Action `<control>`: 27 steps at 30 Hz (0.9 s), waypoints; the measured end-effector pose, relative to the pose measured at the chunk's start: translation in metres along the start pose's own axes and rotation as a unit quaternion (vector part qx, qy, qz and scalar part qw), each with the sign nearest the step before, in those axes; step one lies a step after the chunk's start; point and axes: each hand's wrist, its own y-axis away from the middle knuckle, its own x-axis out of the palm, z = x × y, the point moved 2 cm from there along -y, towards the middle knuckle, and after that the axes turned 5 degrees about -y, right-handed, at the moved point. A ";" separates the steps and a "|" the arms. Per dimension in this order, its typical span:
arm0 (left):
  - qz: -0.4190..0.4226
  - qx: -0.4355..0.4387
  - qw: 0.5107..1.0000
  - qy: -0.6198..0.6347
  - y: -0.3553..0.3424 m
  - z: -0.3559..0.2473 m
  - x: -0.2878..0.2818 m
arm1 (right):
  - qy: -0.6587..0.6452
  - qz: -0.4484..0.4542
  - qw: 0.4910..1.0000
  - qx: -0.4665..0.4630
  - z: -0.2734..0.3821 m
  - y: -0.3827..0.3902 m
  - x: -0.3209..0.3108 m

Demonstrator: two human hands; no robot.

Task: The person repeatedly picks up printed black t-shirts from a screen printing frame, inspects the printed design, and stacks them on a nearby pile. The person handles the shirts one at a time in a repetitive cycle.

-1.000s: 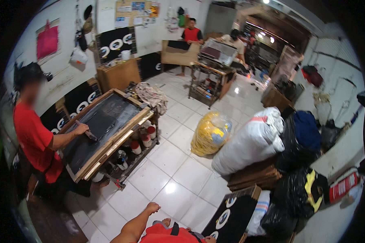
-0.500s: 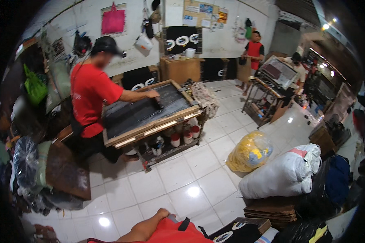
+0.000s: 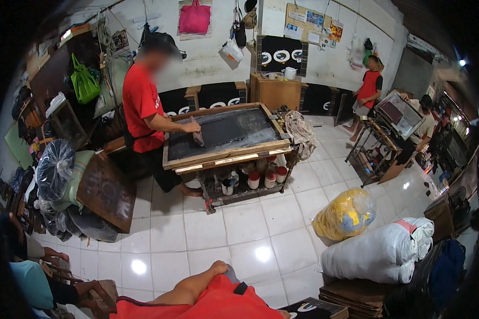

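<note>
My left hand [image 3: 219, 267] is curled against grey cloth at the front of my red shirt [image 3: 207, 303]; whether it grips anything is hidden. A small bit of my right hand [image 3: 283, 314] shows at the lower edge, beside a black panel with white oval prints [image 3: 306, 308]; its fingers are out of sight. Across the floor, a co-worker in red [image 3: 141, 106] holds a squeegee [image 3: 198, 138] on a wood-framed screen [image 3: 239, 127]. Tubs [image 3: 269, 179] stand on the rack below.
Two more workers [image 3: 368, 87] are at a second screen stand [image 3: 394, 119]. A yellow bundle [image 3: 340, 215], white sack [image 3: 367, 252] and cardboard stack [image 3: 356, 292] lie right. Bags and a board [image 3: 106, 191] pile left. Seated people [image 3: 34, 282] occupy the lower left.
The view has swung leftward, bringing the seated people into sight. My left hand has drawn in to the grey cloth at my body. The co-worker's squeegee has moved over the screen.
</note>
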 end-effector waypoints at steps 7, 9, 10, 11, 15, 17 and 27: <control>-0.041 0.011 0.998 0.039 -0.010 -0.011 -0.006 | 0.099 0.039 0.991 0.081 -0.011 0.006 -0.007; -0.036 -0.014 0.997 0.073 -0.022 -0.006 -0.006 | 0.082 0.036 0.992 0.086 0.007 0.006 -0.011; -0.035 -0.008 0.997 0.065 -0.031 -0.004 -0.007 | 0.074 0.036 0.993 0.088 0.017 0.006 -0.011; -0.029 -0.001 0.998 0.055 -0.039 -0.002 -0.008 | 0.066 0.034 0.993 0.089 0.027 0.005 -0.012; -0.039 0.036 0.998 -0.025 -0.079 -0.006 -0.024 | 0.038 0.029 0.995 0.083 0.067 -0.006 -0.007; -0.033 0.019 0.999 -0.006 -0.098 -0.015 -0.038 | 0.024 0.027 0.996 0.076 0.087 -0.013 -0.004; 0.028 0.079 0.996 -0.029 -0.144 -0.040 -0.117 | -0.256 0.003 0.956 0.142 0.214 -0.040 0.043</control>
